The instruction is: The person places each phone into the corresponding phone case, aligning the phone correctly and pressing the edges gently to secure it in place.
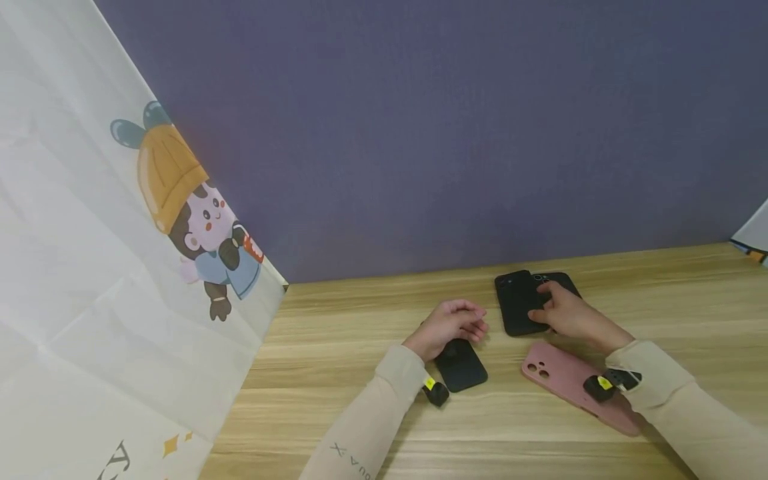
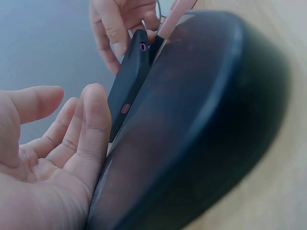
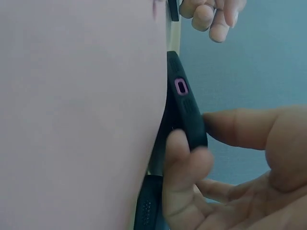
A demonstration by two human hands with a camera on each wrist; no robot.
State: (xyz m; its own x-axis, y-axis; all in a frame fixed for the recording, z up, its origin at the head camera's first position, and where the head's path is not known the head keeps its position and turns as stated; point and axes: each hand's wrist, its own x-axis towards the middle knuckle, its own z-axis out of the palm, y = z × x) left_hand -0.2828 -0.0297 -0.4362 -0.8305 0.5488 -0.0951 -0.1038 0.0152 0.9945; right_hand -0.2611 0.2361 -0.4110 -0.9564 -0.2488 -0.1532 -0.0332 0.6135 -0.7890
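Note:
My right hand pinches a phone in a black case between thumb and fingers, one edge tilted up. Pink shows through the case's port and side cutouts in both wrist views. Partly beneath it and the hand lies a second black phone or case. My left hand hovers with loosely bent fingers and holds nothing. Under its wrist a black phone lies on the table, partly hidden. A pink phone case with camera holes lies below my right wrist; it fills much of the right wrist view, blurred.
The wood-grain table meets a blue-grey panel at its back edge. White sheeting with a cartoon figure hangs on the left. Another printed sheet edge shows at the far right.

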